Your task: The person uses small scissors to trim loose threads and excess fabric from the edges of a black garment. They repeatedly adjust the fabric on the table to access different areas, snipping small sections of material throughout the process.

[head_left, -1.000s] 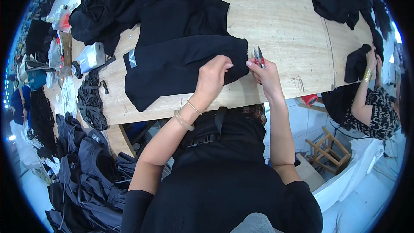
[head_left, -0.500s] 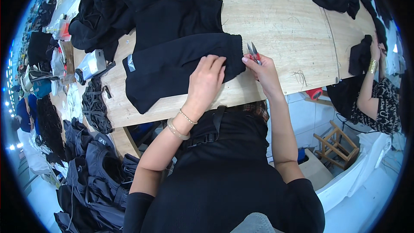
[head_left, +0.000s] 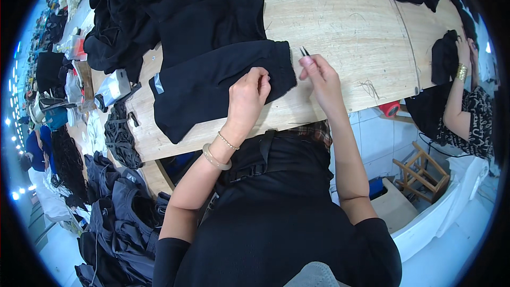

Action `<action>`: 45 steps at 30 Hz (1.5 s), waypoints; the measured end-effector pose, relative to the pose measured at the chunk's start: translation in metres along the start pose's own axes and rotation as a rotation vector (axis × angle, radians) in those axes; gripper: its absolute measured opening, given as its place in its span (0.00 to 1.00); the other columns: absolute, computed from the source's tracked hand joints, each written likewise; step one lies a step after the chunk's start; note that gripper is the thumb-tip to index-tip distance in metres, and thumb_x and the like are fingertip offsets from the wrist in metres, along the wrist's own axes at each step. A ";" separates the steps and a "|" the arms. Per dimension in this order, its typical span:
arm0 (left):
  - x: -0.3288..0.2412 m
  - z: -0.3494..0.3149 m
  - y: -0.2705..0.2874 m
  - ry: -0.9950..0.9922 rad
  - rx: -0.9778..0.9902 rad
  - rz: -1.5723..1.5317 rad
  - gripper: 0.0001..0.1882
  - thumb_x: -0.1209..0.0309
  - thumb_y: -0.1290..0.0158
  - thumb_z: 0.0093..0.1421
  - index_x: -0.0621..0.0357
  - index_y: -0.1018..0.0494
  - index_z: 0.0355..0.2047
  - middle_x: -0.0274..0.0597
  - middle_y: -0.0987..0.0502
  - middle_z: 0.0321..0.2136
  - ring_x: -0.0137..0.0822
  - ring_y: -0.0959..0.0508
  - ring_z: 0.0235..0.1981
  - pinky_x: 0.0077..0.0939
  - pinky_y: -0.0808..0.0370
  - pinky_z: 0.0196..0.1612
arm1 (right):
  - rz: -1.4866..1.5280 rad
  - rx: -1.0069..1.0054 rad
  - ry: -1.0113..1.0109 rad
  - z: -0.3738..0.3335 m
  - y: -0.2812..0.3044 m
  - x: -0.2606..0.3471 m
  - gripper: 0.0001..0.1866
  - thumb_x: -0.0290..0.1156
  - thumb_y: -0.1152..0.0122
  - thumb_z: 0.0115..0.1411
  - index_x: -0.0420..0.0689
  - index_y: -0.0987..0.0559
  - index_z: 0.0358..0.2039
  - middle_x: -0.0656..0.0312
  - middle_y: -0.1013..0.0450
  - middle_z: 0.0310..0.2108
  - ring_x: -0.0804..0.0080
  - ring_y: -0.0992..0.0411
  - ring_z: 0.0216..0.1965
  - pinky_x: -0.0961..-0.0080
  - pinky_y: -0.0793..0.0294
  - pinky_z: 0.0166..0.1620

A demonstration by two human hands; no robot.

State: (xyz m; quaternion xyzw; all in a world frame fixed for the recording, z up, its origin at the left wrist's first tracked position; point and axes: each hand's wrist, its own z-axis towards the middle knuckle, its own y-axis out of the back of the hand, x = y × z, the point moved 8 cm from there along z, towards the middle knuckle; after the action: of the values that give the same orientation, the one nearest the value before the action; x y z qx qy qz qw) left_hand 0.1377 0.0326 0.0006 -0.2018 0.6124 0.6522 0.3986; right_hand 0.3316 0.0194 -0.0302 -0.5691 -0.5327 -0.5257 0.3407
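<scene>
1. Black garment [head_left: 212, 82] is lying flat on the wooden worktable [head_left: 345, 26], its hem end pointing toward the person's right.
2. Left hand [head_left: 247, 98] is resting on the garment near that hem, fingers [head_left: 261, 78] curled narrow and pinching a bit of the dark cloth.
3. Right hand [head_left: 321, 77] is hovering just beside the hem, fingers closed around small thread snips [head_left: 304, 51], whose tips are sticking up past the fingertips; whether the blades are touching the cloth cannot be told.
4. Two bracelets [head_left: 218, 154] are sitting on the left wrist, one thin and beaded, one thicker and pale.
5. A second black garment [head_left: 212, 18] is lying just behind the first, partly under it.
6. A heap of dark clothes [head_left: 133, 16] is spreading over the table's far left corner.
7. Loose threads [head_left: 368, 87] are lying on the bare wood to the right.
8. A co-worker's hand [head_left: 461, 48] is holding dark cloth [head_left: 443, 58] at the table's right end.
9. A wooden stool [head_left: 419, 172] is standing on the floor below.
</scene>
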 end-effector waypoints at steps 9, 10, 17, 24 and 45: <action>-0.032 -0.004 0.000 -0.289 0.024 0.206 0.07 0.78 0.42 0.57 0.63 0.23 0.37 0.45 0.22 0.30 0.43 0.20 0.31 0.32 0.23 0.35 | 0.035 0.168 -0.094 -0.004 -0.015 -0.013 0.12 0.35 0.31 0.57 0.38 0.19 0.33 0.70 0.27 0.24 0.85 0.35 0.27 0.81 0.35 0.31; -0.031 -0.005 -0.001 -0.286 0.029 0.214 0.07 0.78 0.42 0.57 0.63 0.23 0.36 0.44 0.22 0.30 0.43 0.21 0.32 0.33 0.23 0.36 | 0.054 0.216 -0.161 -0.006 -0.020 -0.018 0.11 0.33 0.31 0.57 0.38 0.18 0.32 0.71 0.27 0.24 0.86 0.35 0.27 0.81 0.35 0.31; -0.026 -0.007 -0.002 -0.271 0.044 0.249 0.06 0.79 0.42 0.55 0.63 0.23 0.34 0.44 0.22 0.30 0.44 0.21 0.32 0.34 0.23 0.37 | 0.151 0.214 -0.189 -0.007 -0.031 -0.011 0.09 0.33 0.31 0.56 0.49 0.23 0.23 0.80 0.39 0.15 0.91 0.47 0.16 0.84 0.52 0.19; -0.025 -0.001 0.008 -0.185 0.031 0.091 0.04 0.82 0.44 0.56 0.65 0.25 0.33 0.44 0.22 0.29 0.41 0.20 0.28 0.29 0.22 0.32 | 0.126 0.186 -0.201 -0.010 -0.029 -0.004 0.07 0.32 0.32 0.57 0.45 0.22 0.28 0.75 0.34 0.19 0.89 0.42 0.21 0.83 0.45 0.25; -0.039 -0.085 0.024 0.048 0.931 -0.430 0.18 0.65 0.44 0.64 0.61 0.24 0.51 0.55 0.23 0.50 0.44 0.23 0.53 0.37 0.31 0.61 | -0.022 -0.100 0.052 0.002 0.007 -0.007 0.14 0.37 0.36 0.63 0.38 0.20 0.28 0.71 0.31 0.20 0.85 0.37 0.24 0.84 0.38 0.29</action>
State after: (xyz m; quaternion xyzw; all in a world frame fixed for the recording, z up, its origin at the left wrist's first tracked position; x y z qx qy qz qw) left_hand 0.1234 -0.0582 0.0306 -0.1392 0.7915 0.2091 0.5571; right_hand 0.3396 0.0186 -0.0363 -0.5655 -0.5028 -0.5700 0.3200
